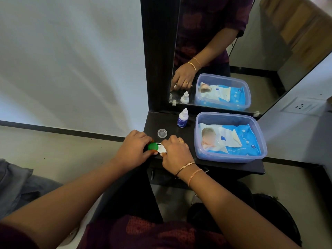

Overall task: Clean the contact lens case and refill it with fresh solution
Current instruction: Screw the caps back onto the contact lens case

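The contact lens case (158,147) lies at the front left of the dark shelf (215,166), with a green cap (152,146) on its left well and a white cap on its right well. My left hand (133,150) grips the green-capped side of the case. My right hand (177,152) pinches the white cap, its fingers curled over it. A small white solution bottle (182,118) with a blue label stands upright behind the case. A loose clear round cap (162,133) lies between the bottle and the case.
A translucent blue plastic tub (231,159) holding a pack of wet wipes (231,139) fills the right half of the shelf. A mirror (251,51) rises behind the shelf and reflects the bottle, tub and hand. A wall socket (301,106) sits at right.
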